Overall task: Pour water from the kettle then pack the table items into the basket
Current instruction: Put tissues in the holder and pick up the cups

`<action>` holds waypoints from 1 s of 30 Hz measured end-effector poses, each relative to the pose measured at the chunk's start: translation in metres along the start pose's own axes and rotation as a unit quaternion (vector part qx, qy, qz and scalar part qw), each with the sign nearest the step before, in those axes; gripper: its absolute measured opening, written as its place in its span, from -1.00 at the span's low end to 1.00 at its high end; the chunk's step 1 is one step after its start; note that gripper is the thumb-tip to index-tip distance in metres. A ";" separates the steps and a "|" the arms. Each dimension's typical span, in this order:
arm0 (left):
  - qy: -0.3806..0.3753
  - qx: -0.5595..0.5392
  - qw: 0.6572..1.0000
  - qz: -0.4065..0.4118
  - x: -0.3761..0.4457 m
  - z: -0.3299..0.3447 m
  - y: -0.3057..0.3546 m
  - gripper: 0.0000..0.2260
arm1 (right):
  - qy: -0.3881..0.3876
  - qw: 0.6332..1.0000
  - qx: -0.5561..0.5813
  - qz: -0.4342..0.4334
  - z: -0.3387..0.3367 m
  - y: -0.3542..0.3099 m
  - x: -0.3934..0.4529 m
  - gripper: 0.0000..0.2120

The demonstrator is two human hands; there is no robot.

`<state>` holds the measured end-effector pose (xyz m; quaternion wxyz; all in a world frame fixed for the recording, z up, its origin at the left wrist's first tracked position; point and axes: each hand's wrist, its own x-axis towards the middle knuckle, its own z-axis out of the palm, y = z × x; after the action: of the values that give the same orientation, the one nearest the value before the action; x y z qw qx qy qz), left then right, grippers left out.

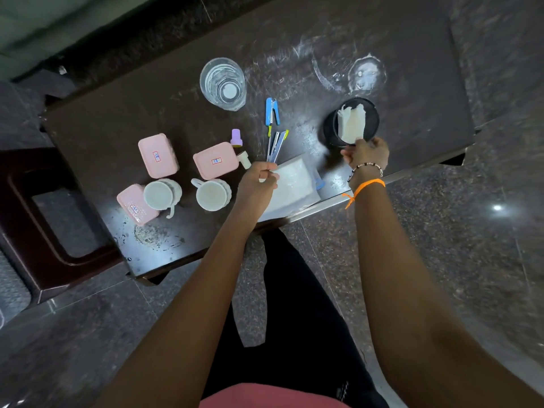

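Pink garment (273, 397) cut off — hands' grips unclear.

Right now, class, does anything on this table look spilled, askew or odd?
Yes. Whitish smears and ring marks streak the dark table at its far right, like dried spills. Another ring stain sits near the front edge, below the cups.

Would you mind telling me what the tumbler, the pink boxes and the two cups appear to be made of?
The tumbler looks like clear glass or plastic: the table shows through it. The pink boxes seem matte moulded plastic, with rounded corners and stickers. The two cups look like white glazed ceramic, possibly plastic.
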<state>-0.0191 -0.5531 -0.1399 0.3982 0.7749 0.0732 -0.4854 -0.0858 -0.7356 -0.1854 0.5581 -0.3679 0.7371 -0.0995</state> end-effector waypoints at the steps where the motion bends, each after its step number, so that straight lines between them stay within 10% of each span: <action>1: -0.001 -0.001 1.000 0.001 0.001 0.000 0.002 -0.81 | 0.008 1.000 -0.007 0.002 0.001 -0.002 0.001 -0.63; 18: 0.107 -0.105 0.989 -0.005 0.018 -0.039 0.009 -0.83 | -0.142 0.961 -0.145 -0.186 0.136 -0.062 -0.024 -0.88; 30: 0.122 -0.130 0.984 -0.025 0.027 -0.050 0.002 -0.84 | -0.137 0.956 -0.198 -0.165 0.155 -0.042 -0.017 -0.75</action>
<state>0.0305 -0.5272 -0.1500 0.4715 0.7674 0.2034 -0.3839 0.0734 -0.7132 -0.2045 0.5456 -0.5975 0.5876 0.0096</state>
